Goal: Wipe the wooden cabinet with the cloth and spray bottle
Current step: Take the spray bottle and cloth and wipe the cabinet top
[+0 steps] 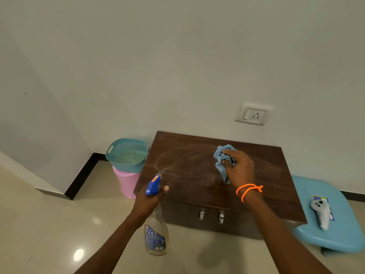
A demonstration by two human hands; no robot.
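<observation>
Pale walls met a glossy tiled floor where the wooden cabinet [207, 175] stood against the far wall, its dark top streaked with hazy arcs of wet film across the middle and left. The right hand [240, 167] had its grip closed around the bunched blue cloth [222, 165], pressed on the top right of centre. The left hand [150, 196] was closed about the neck of the spray bottle [156, 230], held just off the near left corner, nozzle pointing at the top. Judging by the smears, spraying was done and wiping was under way; the film still needed clearing, and the front panel with its handles [211, 215] looked untouched.
</observation>
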